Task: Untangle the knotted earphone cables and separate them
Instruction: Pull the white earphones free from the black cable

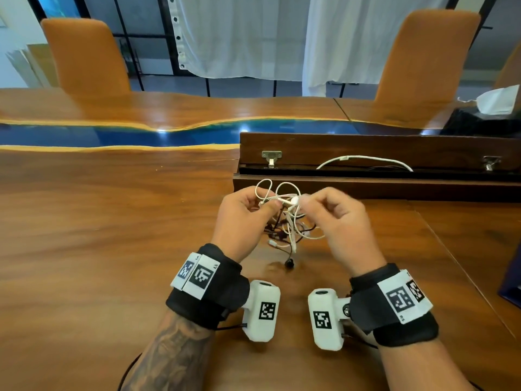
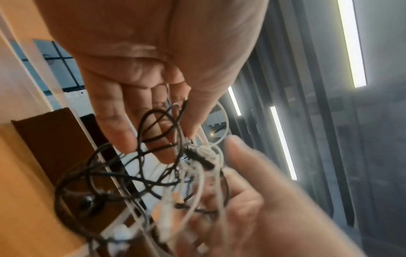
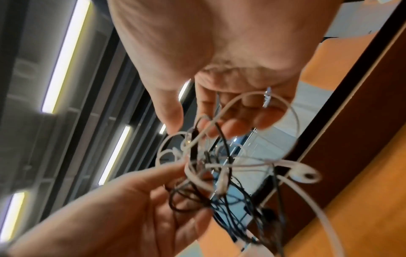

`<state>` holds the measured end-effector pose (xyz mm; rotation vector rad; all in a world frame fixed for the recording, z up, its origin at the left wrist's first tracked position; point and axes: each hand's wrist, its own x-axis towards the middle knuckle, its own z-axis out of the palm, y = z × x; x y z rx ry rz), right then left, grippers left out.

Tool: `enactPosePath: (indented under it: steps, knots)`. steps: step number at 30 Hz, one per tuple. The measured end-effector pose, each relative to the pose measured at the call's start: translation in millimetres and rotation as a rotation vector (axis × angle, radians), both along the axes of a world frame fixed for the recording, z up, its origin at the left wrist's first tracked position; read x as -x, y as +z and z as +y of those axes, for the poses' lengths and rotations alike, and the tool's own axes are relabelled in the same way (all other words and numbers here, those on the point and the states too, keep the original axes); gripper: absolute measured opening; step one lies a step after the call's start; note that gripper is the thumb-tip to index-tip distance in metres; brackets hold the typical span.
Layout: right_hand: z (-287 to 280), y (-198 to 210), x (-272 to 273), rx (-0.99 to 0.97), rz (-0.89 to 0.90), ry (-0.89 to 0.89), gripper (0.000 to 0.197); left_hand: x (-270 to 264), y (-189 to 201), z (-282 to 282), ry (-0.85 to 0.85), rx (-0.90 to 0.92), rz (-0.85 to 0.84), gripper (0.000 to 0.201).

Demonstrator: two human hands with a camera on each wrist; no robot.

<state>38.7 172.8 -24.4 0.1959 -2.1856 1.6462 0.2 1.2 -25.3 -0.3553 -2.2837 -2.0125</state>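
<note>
A tangle of white earphone cable (image 1: 293, 221) and black earphone cable (image 1: 277, 235) hangs between my hands above the wooden table (image 1: 112, 221). My left hand (image 1: 248, 210) pinches white strands near the top of the knot. My right hand (image 1: 335, 210) pinches the tangle from the other side, next to a white earbud (image 1: 294, 200). In the left wrist view black loops (image 2: 123, 173) and white strands (image 2: 197, 191) dangle below the fingers. The right wrist view shows a white earbud (image 3: 304, 173) sticking out of the knot (image 3: 204, 165). A black earbud (image 1: 289, 263) hangs just above the table.
An open wooden cable box (image 1: 366, 153) is set into the table just beyond my hands, with a white cord (image 1: 363, 160) inside. Two orange chairs (image 1: 84, 57) stand across the table. A white mask (image 1: 496, 101) lies at the far right.
</note>
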Motion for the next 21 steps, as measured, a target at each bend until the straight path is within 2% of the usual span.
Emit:
enactPosePath:
  steps: [3, 8, 12, 15, 18, 20, 21]
  knots:
    - [-5, -10, 2, -0.133, -0.109, 0.023, 0.011, -1, 2, 0, -0.051, -0.066, -0.071, 0.013]
    - [2, -7, 4, -0.119, -0.094, 0.004, 0.012, 0, 6, -3, -0.06, -0.153, -0.185, 0.021]
    - [4, -2, 4, -0.003, -0.101, -0.057, 0.019, 7, 8, -10, 0.003, -0.313, -0.252, 0.029]
    - [5, -1, 6, 0.05, -0.13, -0.125, 0.02, 7, 9, -9, 0.036, -0.27, -0.248, 0.031]
    - [7, 0, 6, 0.078, -0.189, -0.183, 0.032, 6, 7, -10, 0.008, -0.205, -0.177, 0.033]
    - [6, 3, 4, 0.231, -0.202, -0.177, 0.038, 6, 7, -12, -0.05, -0.24, -0.16, 0.036]
    - [6, 6, 4, 0.398, -0.203, -0.134, 0.039, 6, 8, -13, -0.075, -0.311, -0.174, 0.034]
